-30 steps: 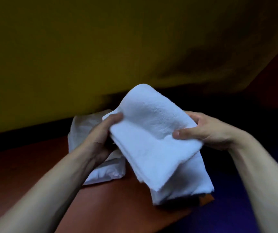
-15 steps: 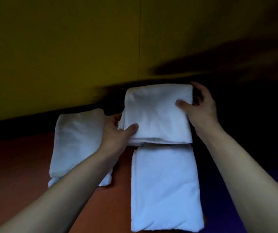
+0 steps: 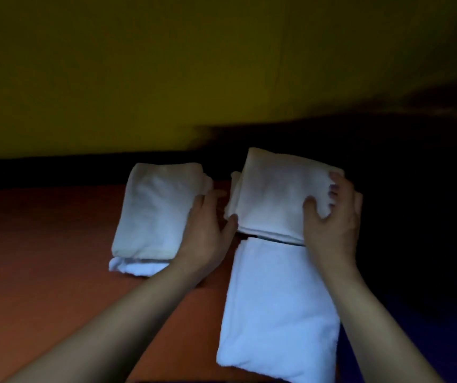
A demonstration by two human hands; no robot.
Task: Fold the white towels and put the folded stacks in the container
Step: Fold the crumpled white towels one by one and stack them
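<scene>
From the head camera the room is dim: on the reddish-brown table (image 3: 42, 258) lie three white towels, a folded stack (image 3: 155, 214) at the left, a long folded towel (image 3: 279, 313) nearer the person at the right, and a squarer folded towel (image 3: 274, 194) just beyond it, their edges almost touching. The right hand (image 3: 332, 217) lies on that far towel's right edge with fingers spread and lightly bent, seemingly pressing rather than pinching. The left hand (image 3: 208, 228) rests open between the left stack and the far towel, thumb touching the towel's near-left corner.
</scene>
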